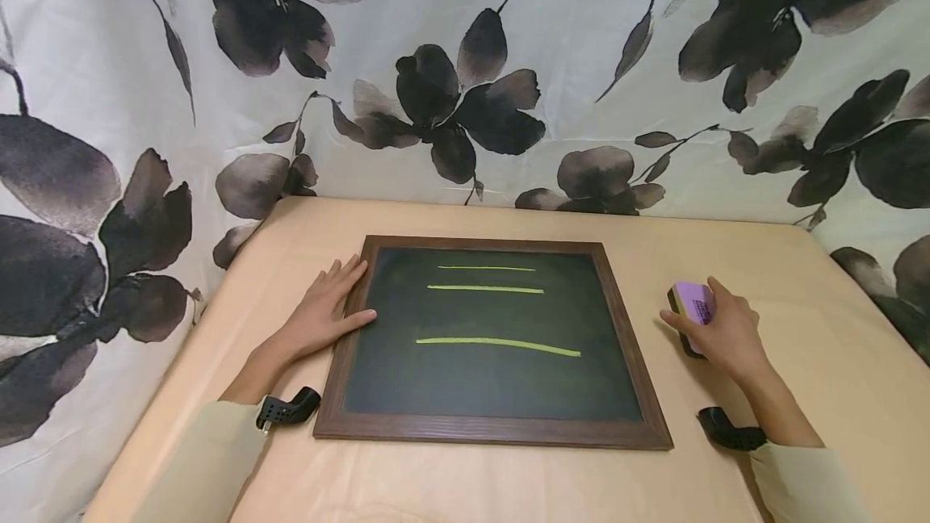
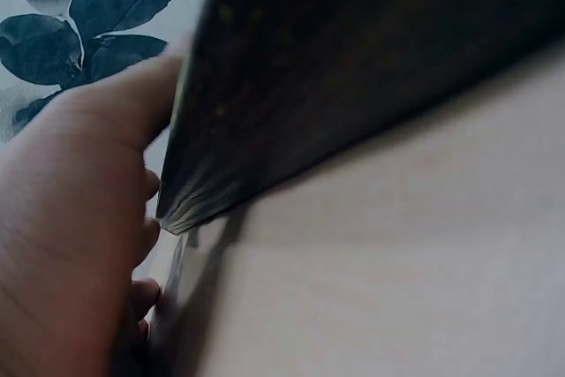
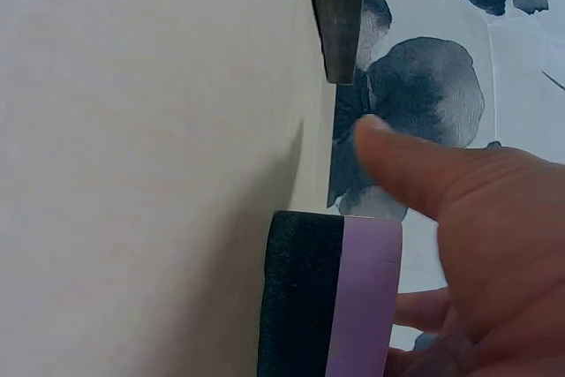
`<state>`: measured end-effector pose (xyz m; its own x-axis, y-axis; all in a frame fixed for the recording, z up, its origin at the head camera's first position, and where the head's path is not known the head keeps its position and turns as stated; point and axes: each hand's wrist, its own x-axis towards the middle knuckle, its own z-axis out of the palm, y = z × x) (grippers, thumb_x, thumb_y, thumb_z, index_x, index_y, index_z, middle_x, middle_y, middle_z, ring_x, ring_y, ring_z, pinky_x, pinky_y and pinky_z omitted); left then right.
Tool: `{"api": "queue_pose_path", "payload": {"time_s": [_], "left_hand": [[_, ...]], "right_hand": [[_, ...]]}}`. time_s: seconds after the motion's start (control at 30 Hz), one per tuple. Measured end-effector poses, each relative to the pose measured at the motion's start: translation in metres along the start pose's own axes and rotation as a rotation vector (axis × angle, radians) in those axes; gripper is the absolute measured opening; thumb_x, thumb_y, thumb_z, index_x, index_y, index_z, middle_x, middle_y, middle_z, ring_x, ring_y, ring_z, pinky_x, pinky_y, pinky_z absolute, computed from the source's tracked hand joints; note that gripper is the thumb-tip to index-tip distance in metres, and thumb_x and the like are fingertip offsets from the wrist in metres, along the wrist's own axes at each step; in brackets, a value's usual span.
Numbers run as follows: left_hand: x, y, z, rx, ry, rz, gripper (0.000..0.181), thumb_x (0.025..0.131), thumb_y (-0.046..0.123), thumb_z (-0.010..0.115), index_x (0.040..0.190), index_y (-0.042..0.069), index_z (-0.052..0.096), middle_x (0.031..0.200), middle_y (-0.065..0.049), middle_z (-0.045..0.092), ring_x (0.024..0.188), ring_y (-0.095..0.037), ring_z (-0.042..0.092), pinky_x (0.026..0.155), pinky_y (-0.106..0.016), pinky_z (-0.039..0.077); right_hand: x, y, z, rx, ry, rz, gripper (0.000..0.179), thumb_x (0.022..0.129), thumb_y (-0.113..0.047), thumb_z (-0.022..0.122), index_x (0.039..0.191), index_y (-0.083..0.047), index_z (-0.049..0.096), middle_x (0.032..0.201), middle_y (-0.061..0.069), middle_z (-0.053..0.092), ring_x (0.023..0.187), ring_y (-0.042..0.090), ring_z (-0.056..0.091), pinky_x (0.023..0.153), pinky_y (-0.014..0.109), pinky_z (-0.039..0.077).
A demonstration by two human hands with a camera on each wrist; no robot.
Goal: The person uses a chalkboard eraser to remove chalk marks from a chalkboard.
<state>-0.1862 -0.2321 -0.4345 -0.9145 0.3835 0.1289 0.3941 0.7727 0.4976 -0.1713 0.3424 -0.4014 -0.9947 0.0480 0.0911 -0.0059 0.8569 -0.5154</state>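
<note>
A small chalkboard (image 1: pixel 494 390) in a brown wooden frame (image 1: pixel 494 429) lies on the table, bearing three yellow-green chalk lines (image 1: pixel 498 342). My left hand (image 1: pixel 320 315) rests along the frame's left side, its thumb reaching over the edge and its fingers extended. To the right of the board is a chalkboard eraser (image 1: pixel 693 297) with a purple top and a dark felt pad (image 3: pixel 300 297). Over this eraser my right hand (image 1: pixel 730 336) hovers, thumb and fingers spread to either side. In the right wrist view the thumb stands apart from the eraser.
The light wooden table (image 1: pixel 465 483) carries the board and eraser. Behind it hangs a white curtain (image 1: pixel 581 63) with dark flowers, which also falls along the left side. Each wrist wears a black camera mount (image 1: pixel 291 407).
</note>
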Motion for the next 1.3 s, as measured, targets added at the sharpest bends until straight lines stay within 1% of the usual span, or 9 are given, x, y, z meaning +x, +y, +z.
{"api": "queue_pose_path", "payload": {"time_s": [0.03, 0.17, 0.27, 0.5, 0.7, 0.8, 0.93, 1.17, 1.3], "left_hand": [[0.0, 0.001, 0.001, 0.015, -0.002, 0.003, 0.085, 0.091, 0.05, 0.059, 0.154, 0.009, 0.02, 0.158, -0.016, 0.011, 0.143, -0.04, 0.004, 0.114, -0.053, 0.0], [-0.001, 0.003, 0.004, 0.052, -0.009, 0.013, 0.083, 0.091, 0.051, 0.058, 0.154, 0.011, 0.022, 0.159, -0.014, 0.009, 0.143, -0.039, 0.004, 0.114, -0.053, 0.0], [-0.006, 0.004, 0.005, 0.072, -0.003, 0.021, 0.08, 0.092, 0.05, 0.058, 0.153, 0.012, 0.024, 0.159, -0.013, 0.009, 0.143, -0.039, 0.005, 0.113, -0.055, 0.001], [-0.015, 0.009, 0.009, 0.101, 0.023, 0.042, 0.073, 0.094, 0.047, 0.055, 0.153, 0.013, 0.026, 0.159, -0.013, 0.012, 0.143, -0.039, 0.009, 0.112, -0.058, 0.004], [-0.018, 0.014, 0.012, 0.085, 0.055, 0.044, 0.069, 0.096, 0.044, 0.053, 0.152, 0.012, 0.028, 0.159, -0.012, 0.014, 0.143, -0.039, 0.012, 0.111, -0.059, 0.005], [-0.02, 0.014, 0.013, 0.089, 0.055, 0.03, 0.069, 0.096, 0.044, 0.054, 0.152, 0.012, 0.028, 0.159, -0.012, 0.014, 0.143, -0.039, 0.012, 0.112, -0.059, 0.004], [-0.02, 0.012, 0.009, 0.082, 0.043, 0.011, 0.07, 0.095, 0.044, 0.055, 0.152, 0.013, 0.029, 0.159, -0.011, 0.013, 0.143, -0.038, 0.012, 0.112, -0.058, 0.004], [-0.015, 0.01, 0.004, 0.067, 0.024, 0.026, 0.07, 0.095, 0.045, 0.054, 0.153, 0.014, 0.028, 0.159, -0.01, 0.013, 0.143, -0.038, 0.012, 0.112, -0.058, 0.003], [-0.014, 0.008, 0.002, 0.071, 0.015, 0.026, 0.07, 0.095, 0.045, 0.055, 0.153, 0.014, 0.028, 0.159, -0.01, 0.013, 0.143, -0.038, 0.012, 0.112, -0.059, 0.003]], "right_hand": [[-0.001, 0.001, 0.0, -0.01, 0.002, -0.004, 0.088, 0.087, -0.038, 0.069, 0.141, 0.016, 0.025, 0.113, 0.042, 0.042, 0.092, 0.048, 0.038, 0.062, 0.047, 0.036], [-0.005, 0.004, -0.001, -0.03, -0.021, 0.02, 0.086, 0.088, -0.037, 0.068, 0.139, 0.018, 0.025, 0.11, 0.041, 0.039, 0.09, 0.048, 0.038, 0.059, 0.043, 0.038], [-0.007, 0.004, 0.0, -0.02, -0.05, 0.061, 0.094, 0.09, -0.038, 0.065, 0.142, 0.02, 0.013, 0.12, 0.047, 0.029, 0.093, 0.051, 0.035, 0.061, 0.048, 0.041], [-0.009, 0.007, 0.003, -0.014, -0.058, 0.05, 0.09, 0.093, -0.039, 0.059, 0.141, 0.021, 0.013, 0.121, 0.051, 0.022, 0.094, 0.055, 0.031, 0.061, 0.051, 0.038], [-0.005, 0.009, -0.002, -0.013, -0.075, 0.049, 0.087, 0.094, -0.034, 0.059, 0.137, 0.027, 0.013, 0.118, 0.051, 0.027, 0.093, 0.054, 0.034, 0.065, 0.056, 0.039], [-0.002, 0.009, -0.004, -0.026, -0.053, 0.013, 0.081, 0.093, -0.029, 0.061, 0.133, 0.029, 0.021, 0.117, 0.05, 0.034, 0.093, 0.054, 0.042, 0.066, 0.055, 0.043], [0.0, 0.001, -0.01, -0.03, -0.022, -0.054, 0.074, 0.093, -0.025, 0.062, 0.132, 0.027, 0.028, 0.115, 0.048, 0.044, 0.09, 0.051, 0.053, 0.066, 0.054, 0.048], [0.0, -0.018, -0.018, -0.008, 0.039, -0.099, 0.073, 0.092, -0.031, 0.065, 0.136, 0.019, 0.035, 0.119, 0.043, 0.05, 0.096, 0.05, 0.056, 0.071, 0.054, 0.048], [0.005, -0.039, -0.014, 0.009, 0.021, -0.161, 0.073, 0.09, -0.03, 0.068, 0.136, 0.017, 0.038, 0.122, 0.04, 0.05, 0.096, 0.046, 0.056, 0.074, 0.054, 0.047]]}}
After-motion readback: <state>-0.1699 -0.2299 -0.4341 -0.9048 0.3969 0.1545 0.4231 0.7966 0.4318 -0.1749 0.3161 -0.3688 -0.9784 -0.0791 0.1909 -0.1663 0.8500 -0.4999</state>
